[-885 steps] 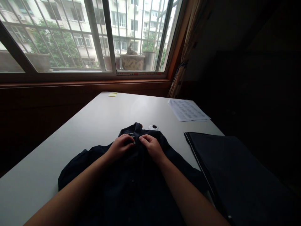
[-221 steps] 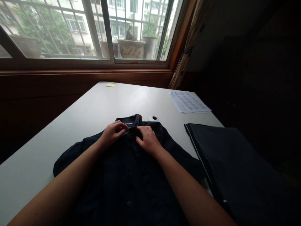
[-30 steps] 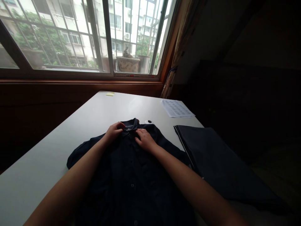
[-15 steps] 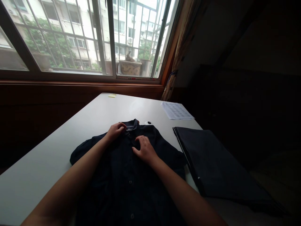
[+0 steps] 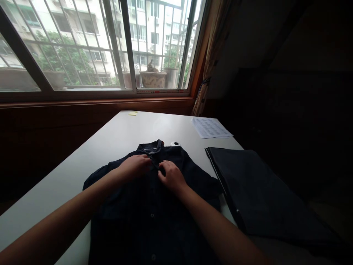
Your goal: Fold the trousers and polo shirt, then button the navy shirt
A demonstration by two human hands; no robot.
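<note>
A dark navy short-sleeved shirt [image 5: 154, 198] lies front up, its collar [image 5: 150, 147] toward the window and pale buttons down the middle. My left hand [image 5: 136, 165] is over the front just below the collar; its fingertips are blurred, and any grip there is hidden. On the right side of the chest rests my right hand [image 5: 173, 177], fingers curved with the thumb apart and nothing visible between them. Both hands are close together on either side of the button line.
The shirt is on a white table [image 5: 104, 136]. Folded dark fabric [image 5: 256, 187] lies at the right edge, with printed sheets [image 5: 211, 127] behind it. A white round object [image 5: 175, 144] sits by the collar. Yellow sticky notes [image 5: 132, 113] lie at the far edge, below the barred window [image 5: 93, 48].
My left hand has moved from the collar's left side down and slightly right onto the shirt front, uncovering the collar. My right hand has hardly moved. The view has shifted slightly.
</note>
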